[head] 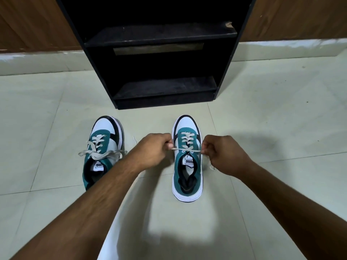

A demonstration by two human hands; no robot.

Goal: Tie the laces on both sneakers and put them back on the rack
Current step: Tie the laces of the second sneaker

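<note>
Two teal, white and black sneakers stand on the floor with toes toward the rack. The left sneaker (102, 152) has a bow in its beige lace. Over the right sneaker (187, 160) a beige lace (185, 149) is stretched sideways across the tongue. My left hand (153, 149) pinches its left end and my right hand (223, 153) pinches its right end; a loose tail hangs below the right hand. The black shoe rack (165, 89) stands just beyond the shoes, its two visible shelves bare.
Pale floor tiles (272, 113) surround the shoes. A wood-panelled wall (28, 21) with a white skirting runs behind the rack on both sides. My forearms reach in from the bottom corners.
</note>
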